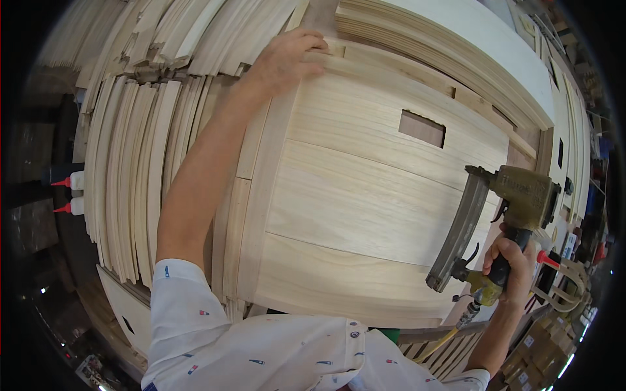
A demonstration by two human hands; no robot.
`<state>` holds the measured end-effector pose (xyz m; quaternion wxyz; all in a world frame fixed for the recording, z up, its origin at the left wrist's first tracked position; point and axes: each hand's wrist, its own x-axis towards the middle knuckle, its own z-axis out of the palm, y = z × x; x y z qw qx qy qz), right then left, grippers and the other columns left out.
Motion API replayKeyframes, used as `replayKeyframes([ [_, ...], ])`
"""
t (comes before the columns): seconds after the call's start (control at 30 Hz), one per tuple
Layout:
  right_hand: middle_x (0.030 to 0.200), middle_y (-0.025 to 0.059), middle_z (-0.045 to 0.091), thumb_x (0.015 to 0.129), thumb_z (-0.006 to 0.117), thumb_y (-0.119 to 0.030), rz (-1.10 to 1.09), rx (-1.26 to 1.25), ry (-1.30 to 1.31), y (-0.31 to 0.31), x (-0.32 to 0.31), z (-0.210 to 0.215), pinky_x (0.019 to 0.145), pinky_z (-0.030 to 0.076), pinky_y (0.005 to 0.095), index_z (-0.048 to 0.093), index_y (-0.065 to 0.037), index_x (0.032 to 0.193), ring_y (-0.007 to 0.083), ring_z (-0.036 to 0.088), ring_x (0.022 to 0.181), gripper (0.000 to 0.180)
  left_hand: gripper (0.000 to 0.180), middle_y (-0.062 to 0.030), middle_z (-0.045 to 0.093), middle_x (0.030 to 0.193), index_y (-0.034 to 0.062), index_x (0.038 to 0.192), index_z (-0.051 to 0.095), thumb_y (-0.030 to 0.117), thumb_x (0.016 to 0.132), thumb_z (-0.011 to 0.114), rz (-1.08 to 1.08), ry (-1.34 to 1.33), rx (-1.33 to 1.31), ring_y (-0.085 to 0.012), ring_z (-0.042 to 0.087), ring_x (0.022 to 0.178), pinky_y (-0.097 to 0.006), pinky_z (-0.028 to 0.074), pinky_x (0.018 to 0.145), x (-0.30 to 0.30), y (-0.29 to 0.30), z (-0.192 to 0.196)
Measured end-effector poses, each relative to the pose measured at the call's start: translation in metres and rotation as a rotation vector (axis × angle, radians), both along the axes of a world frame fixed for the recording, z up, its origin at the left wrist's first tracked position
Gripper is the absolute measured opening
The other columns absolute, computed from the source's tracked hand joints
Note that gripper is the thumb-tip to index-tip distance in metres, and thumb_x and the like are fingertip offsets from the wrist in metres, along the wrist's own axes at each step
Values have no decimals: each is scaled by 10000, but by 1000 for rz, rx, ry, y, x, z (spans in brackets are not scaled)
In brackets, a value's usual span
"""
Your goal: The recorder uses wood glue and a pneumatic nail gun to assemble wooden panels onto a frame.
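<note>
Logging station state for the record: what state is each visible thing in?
Panel: flat, rectangular cutout
Nailer: held, hose connected
Right hand: closed around nailer
Left hand: open, at panel's far left corner
Slats: stacked
Bottles: red nozzles fitted

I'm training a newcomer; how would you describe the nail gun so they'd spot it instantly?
Find the large pale wooden panel with a rectangular cutout. Toward its right edge in the picture, the right grip holds the nail gun. Its olive-and-black body, long grey magazine and yellow hose set it apart from the panel's plain wood.
</note>
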<state>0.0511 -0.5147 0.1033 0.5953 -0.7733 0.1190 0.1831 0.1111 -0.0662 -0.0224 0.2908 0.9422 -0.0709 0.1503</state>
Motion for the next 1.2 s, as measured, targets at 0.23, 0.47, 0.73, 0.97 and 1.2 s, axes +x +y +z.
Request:
replayKeyframes([
  [0.23, 647, 78, 545, 782, 638, -147, 39, -113, 113, 8, 1, -11, 464, 481, 280, 507, 75, 1089, 164, 574, 506, 400, 324, -92, 638, 1202, 42, 1060, 679, 141, 755, 725, -35, 25, 68, -261, 576, 1126, -366, 457, 969, 10, 4, -7],
  [0.47, 650, 83, 556, 791, 625, -139, 32, -161, 103, 11, -1, -6, 471, 481, 281, 506, 64, 1074, 163, 573, 510, 368, 307, -92, 634, 1212, 51, 1041, 706, 199, 772, 705, -1, 13, -19, -263, 566, 1132, -358, 439, 993, 7, 3, -12],
  [0.73, 661, 87, 569, 808, 614, -128, 33, -203, 108, 16, -1, -1, 477, 478, 272, 512, 46, 1073, 149, 578, 530, 333, 298, -99, 640, 1194, 27, 1033, 705, 196, 788, 691, -19, -54, 8, -269, 570, 1117, -353, 441, 970, 10, 1, -17],
  [0.97, 673, 64, 573, 842, 683, -186, 89, -234, 97, 18, 2, -1, 493, 487, 267, 521, 25, 1005, 133, 587, 547, 312, 403, -118, 591, 1266, 11, 1176, 637, 121, 792, 687, 3, 17, 52, -254, 539, 1190, -344, 421, 1010, 4, -1, -12],
  [1.2, 650, 79, 582, 839, 682, -199, 81, -219, 46, 18, 8, -3, 488, 481, 263, 534, 21, 979, 134, 577, 518, 300, 496, -153, 571, 1274, 10, 1240, 587, 176, 785, 691, -57, -31, 126, -280, 497, 1225, -355, 379, 1041, 22, -47, -10],
])
